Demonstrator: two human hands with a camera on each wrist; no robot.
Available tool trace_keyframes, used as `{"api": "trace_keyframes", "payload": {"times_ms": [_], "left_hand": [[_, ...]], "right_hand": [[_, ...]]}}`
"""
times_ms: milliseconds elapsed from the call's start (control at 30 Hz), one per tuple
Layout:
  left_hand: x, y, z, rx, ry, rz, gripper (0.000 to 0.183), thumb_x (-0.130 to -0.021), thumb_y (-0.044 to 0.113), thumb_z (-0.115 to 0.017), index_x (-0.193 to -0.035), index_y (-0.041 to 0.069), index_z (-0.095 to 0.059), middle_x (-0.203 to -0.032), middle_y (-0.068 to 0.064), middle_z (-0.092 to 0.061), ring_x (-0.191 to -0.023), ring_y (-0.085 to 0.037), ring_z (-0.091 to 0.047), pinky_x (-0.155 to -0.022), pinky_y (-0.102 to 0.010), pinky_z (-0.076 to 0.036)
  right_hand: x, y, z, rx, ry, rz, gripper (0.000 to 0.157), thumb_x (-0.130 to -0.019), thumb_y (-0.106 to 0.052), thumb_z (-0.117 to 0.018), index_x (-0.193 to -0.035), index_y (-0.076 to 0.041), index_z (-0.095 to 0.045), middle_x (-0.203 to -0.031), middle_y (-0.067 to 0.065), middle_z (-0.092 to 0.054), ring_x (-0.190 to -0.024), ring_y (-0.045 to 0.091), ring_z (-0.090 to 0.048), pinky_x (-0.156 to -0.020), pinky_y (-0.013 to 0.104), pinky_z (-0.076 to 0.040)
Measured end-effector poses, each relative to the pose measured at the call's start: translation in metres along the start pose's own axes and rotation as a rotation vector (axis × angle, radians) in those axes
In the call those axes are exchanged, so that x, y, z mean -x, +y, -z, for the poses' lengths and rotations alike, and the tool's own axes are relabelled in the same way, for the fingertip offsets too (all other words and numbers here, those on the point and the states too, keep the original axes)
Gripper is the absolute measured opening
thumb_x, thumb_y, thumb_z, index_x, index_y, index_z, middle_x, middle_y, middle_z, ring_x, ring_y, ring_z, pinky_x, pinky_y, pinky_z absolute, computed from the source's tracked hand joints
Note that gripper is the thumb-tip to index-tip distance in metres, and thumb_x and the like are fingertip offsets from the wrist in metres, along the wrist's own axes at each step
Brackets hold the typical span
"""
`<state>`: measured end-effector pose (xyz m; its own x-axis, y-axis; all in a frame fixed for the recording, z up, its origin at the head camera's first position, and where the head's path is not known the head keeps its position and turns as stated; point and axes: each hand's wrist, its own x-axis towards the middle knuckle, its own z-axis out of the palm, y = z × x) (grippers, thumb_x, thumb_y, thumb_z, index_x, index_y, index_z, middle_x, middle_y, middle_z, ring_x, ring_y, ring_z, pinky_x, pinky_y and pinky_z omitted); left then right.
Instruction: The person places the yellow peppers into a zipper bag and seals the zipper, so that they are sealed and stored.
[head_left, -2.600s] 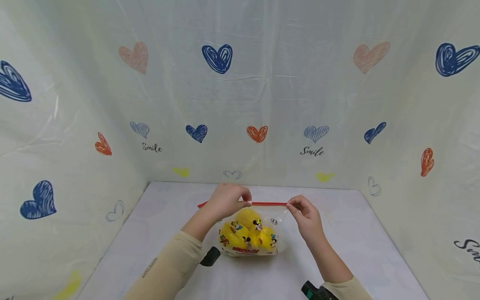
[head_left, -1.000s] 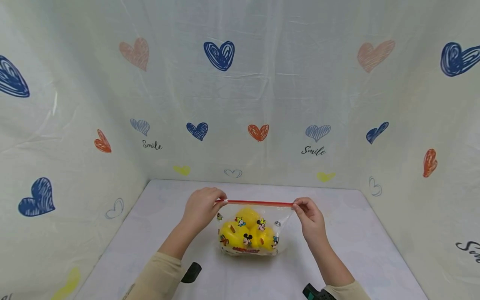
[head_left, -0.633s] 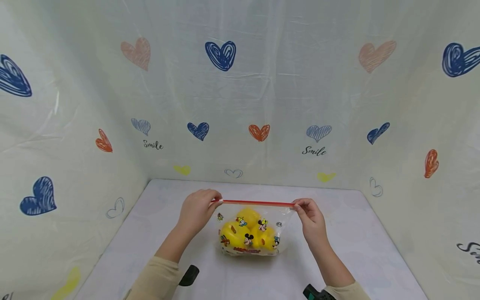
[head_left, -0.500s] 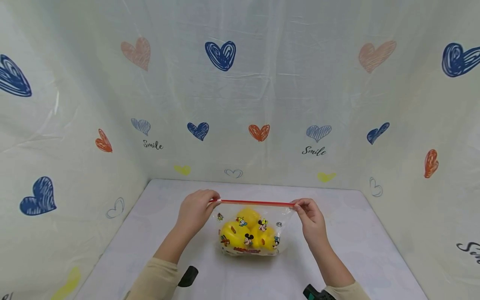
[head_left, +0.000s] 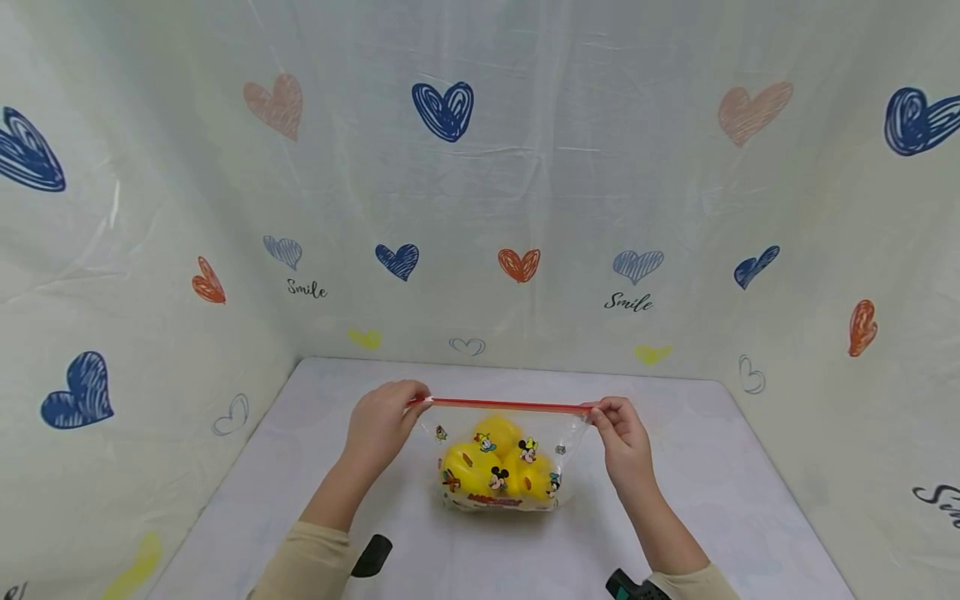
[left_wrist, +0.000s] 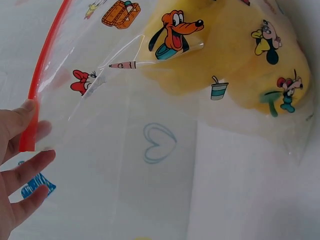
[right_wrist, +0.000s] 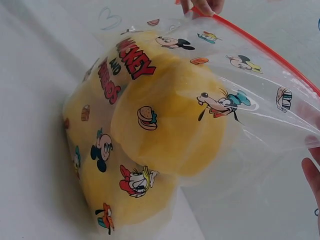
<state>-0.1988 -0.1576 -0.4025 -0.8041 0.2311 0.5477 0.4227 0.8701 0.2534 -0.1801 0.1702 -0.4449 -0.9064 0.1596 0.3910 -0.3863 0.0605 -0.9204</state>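
Observation:
A clear plastic zip bag (head_left: 491, 502), printed with cartoon characters, stands on the table with several round yellow objects (head_left: 468, 468) inside. A red strip (head_left: 510, 406) runs straight along its top. My left hand (head_left: 377, 425) pinches the strip's left end between thumb and index finger, its other fingers spread in the left wrist view. At the opposite end, my right hand (head_left: 624, 442) pinches the strip's right corner. The right wrist view shows the bag's side close up, bulging around the yellow objects, with the right fingers (right_wrist: 312, 175) partly cut off at the frame's edge.
The white tabletop (head_left: 675, 492) extends on both sides of the bag. Behind and beside it hang pale sheets (head_left: 570, 200) printed with hearts. A dark wrist device (head_left: 372, 556) shows at the left wrist, another (head_left: 633, 586) at the right.
My left hand has slid leftward along the red strip, from near the middle to its left end. The right hand keeps its grip, shifted slightly right, and the bag stays in place.

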Motion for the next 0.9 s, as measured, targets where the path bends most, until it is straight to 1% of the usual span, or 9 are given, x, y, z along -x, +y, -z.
{"api": "trace_keyframes", "payload": {"times_ms": [267,400,600,700,767,900], "left_hand": [[0.003,-0.009,0.002,-0.005,0.014,0.036,0.016,-0.082,0.017,-0.079,-0.094,0.011,-0.07,-0.086,-0.001,-0.07,-0.076,-0.02,-0.063,-0.068,-0.036,-0.055],[0.004,-0.013,0.004,-0.01,0.003,0.05,0.017,-0.083,0.017,-0.079,-0.095,0.011,-0.069,-0.087,-0.001,-0.07,-0.077,-0.021,-0.063,-0.069,-0.036,-0.055],[0.008,-0.015,0.005,-0.001,0.002,0.068,0.017,-0.082,0.017,-0.079,-0.095,0.011,-0.069,-0.088,-0.001,-0.07,-0.08,-0.022,-0.064,-0.069,-0.038,-0.055],[0.009,-0.014,0.004,0.034,-0.011,0.105,0.017,-0.084,0.018,-0.078,-0.096,0.011,-0.069,-0.091,-0.002,-0.07,-0.083,-0.022,-0.065,-0.071,-0.039,-0.056],[0.01,-0.013,0.003,0.076,-0.032,0.147,0.016,-0.086,0.018,-0.076,-0.098,0.011,-0.068,-0.093,-0.002,-0.07,-0.086,-0.022,-0.065,-0.074,-0.04,-0.056],[0.015,-0.013,-0.002,0.194,-0.068,0.238,0.016,-0.09,0.017,-0.072,-0.104,0.012,-0.065,-0.097,-0.002,-0.069,-0.091,-0.022,-0.064,-0.079,-0.043,-0.055]], "right_hand": [[-0.001,0.002,0.001,0.003,0.009,-0.007,0.014,-0.099,-0.002,-0.053,-0.103,0.011,-0.05,-0.094,-0.001,-0.066,-0.091,0.018,-0.064,-0.086,0.018,-0.05],[-0.001,0.002,0.001,0.009,0.008,-0.007,0.014,-0.099,-0.003,-0.053,-0.103,0.01,-0.05,-0.094,-0.002,-0.066,-0.091,0.018,-0.064,-0.086,0.018,-0.05],[-0.002,0.003,0.0,-0.01,0.003,0.001,0.014,-0.099,0.0,-0.053,-0.102,0.012,-0.05,-0.093,-0.004,-0.067,-0.089,0.013,-0.063,-0.085,0.018,-0.05],[-0.002,0.004,-0.001,-0.01,0.006,-0.012,0.014,-0.099,-0.002,-0.053,-0.103,0.012,-0.05,-0.093,-0.004,-0.067,-0.088,0.011,-0.063,-0.086,0.018,-0.05],[-0.003,0.004,-0.001,-0.009,0.008,-0.022,0.015,-0.099,-0.003,-0.053,-0.103,0.011,-0.05,-0.094,-0.003,-0.067,-0.089,0.011,-0.063,-0.086,0.018,-0.05],[-0.004,0.005,-0.001,-0.024,0.003,-0.032,0.016,-0.099,-0.005,-0.054,-0.105,0.01,-0.05,-0.096,-0.001,-0.067,-0.089,0.013,-0.062,-0.087,0.019,-0.05]]}}
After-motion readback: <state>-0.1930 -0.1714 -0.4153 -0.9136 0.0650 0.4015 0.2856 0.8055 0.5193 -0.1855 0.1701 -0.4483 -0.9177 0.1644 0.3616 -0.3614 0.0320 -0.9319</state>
